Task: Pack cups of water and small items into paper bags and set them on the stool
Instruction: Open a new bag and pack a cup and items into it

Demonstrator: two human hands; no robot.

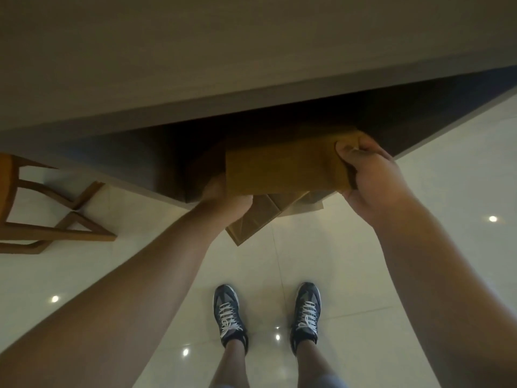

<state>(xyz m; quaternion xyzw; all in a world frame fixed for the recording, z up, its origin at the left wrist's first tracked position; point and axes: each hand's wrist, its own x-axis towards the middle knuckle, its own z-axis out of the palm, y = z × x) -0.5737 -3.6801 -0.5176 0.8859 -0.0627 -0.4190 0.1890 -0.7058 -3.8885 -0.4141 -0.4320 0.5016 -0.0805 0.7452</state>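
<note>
The right hand pinches the right end of the bags, thumb curled over the top one. The left hand grips their left end from beneath, its fingers hidden. One table has the bags just below its near edge. One stool stands by its left end. At least three flat bags show. Two shoes stand below.

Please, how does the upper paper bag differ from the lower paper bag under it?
The upper bag lies level across the view; the lower bag is tilted, one corner pointing down at the floor. The upper bag shows a plain face; the lower bag shows fold creases. The right hand pinches the upper bag's end; the lower bag hangs by the left hand, whose fingers are hidden. Both are brown paper, folded flat.
</note>
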